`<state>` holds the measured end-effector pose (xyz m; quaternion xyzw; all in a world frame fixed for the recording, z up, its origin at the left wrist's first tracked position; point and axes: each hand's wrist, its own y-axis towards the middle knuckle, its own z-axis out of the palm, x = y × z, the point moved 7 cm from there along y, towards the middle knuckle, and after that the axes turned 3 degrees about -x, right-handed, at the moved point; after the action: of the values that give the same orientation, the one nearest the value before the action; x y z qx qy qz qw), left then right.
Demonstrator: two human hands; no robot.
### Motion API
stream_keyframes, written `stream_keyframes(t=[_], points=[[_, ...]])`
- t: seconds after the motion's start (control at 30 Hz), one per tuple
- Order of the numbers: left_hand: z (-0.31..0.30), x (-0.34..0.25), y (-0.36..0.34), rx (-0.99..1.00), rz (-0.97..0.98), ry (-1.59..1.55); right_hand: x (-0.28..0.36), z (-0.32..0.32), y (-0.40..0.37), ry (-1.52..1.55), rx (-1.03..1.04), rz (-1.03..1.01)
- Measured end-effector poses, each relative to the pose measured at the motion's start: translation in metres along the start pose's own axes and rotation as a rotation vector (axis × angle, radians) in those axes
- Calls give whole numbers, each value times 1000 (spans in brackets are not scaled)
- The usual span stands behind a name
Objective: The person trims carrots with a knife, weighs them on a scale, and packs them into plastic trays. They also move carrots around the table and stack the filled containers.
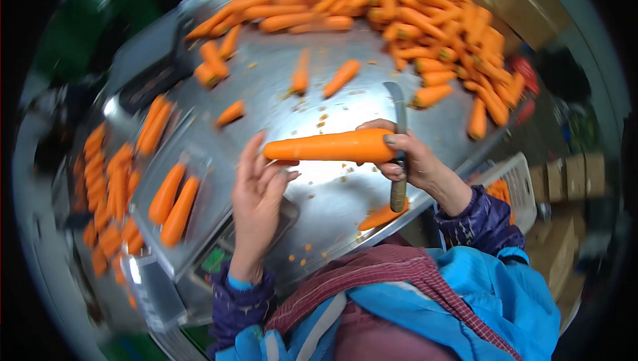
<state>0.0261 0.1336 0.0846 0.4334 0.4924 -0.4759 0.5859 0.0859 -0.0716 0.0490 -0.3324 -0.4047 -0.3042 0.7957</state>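
Observation:
A large carrot (325, 146) lies level across the middle of the head view, over the metal tabletop. My right hand (415, 158) grips its thick end and also has a knife (400, 118) with a curved blade and a brownish handle. The blade points away from me and the handle hangs below the fingers. At the carrot's narrow tip, my left hand (258, 191) has its fingers curled loosely round it. Below my right hand, another carrot (384, 216) rests near the table's front edge. Small orange trimmings are scattered beneath the held carrot.
A big carrot pile (425, 15) covers the far and right side of the metal table (266, 62). At left, a clear tray (206, 141) holds two carrots, beside more carrots (109, 188). A dark box-like device (149, 48) stands back left. A white crate (522, 188) is at right.

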Motion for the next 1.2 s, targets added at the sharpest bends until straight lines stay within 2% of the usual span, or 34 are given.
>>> stream_keyframes(t=[0.07,0.13,0.2,0.3,0.33,0.4,0.47,0.53,0.6,0.67,0.73,0.8,0.83,0.9,1.0,1.03,1.07,1.13,1.17,1.2], points=[[7,5,1,3,-7,24,10,-34,-27,12,-180,-48],[8,19,4,-20,-43,0,4,-98,-68,86,-430,-89],[14,33,8,37,-83,-34,15,-148,-126,58,-676,-178],[32,45,13,67,-149,-55,2,-235,-233,142,-1212,-277],[39,48,14,70,-178,-52,-4,-261,-266,160,-1297,-333],[52,53,17,87,-200,-53,0,-267,-303,147,-1579,-396],[64,61,20,146,-225,-45,9,-271,-294,-36,-1523,-433],[73,63,21,165,-232,-30,19,-270,-256,-400,-1489,-183],[83,65,22,187,-233,-22,19,-272,-189,-498,-1175,-149],[87,68,21,181,-235,9,15,-272,-120,-712,-955,-174],[90,68,20,158,-268,48,18,-264,-56,-1243,-756,-464],[89,69,20,128,-270,60,26,-246,-14,-1460,-707,-520],[88,70,19,123,-276,61,28,-247,1,-1450,-700,-527],[85,72,18,123,-282,71,19,-253,32,-1660,-575,-270],[80,74,17,111,-287,77,30,-253,39,-1701,-493,-175],[78,75,16,101,-290,70,46,-240,29,-1664,-556,-464],[77,76,17,89,-290,63,53,-231,25,-1670,-542,-466],[78,81,16,72,-344,55,76,-218,1,-869,-615,-450],[78,83,17,60,-347,48,81,-201,-11,-678,-605,-203],[83,88,17,94,-389,18,79,-191,-18,-687,-592,-198]])
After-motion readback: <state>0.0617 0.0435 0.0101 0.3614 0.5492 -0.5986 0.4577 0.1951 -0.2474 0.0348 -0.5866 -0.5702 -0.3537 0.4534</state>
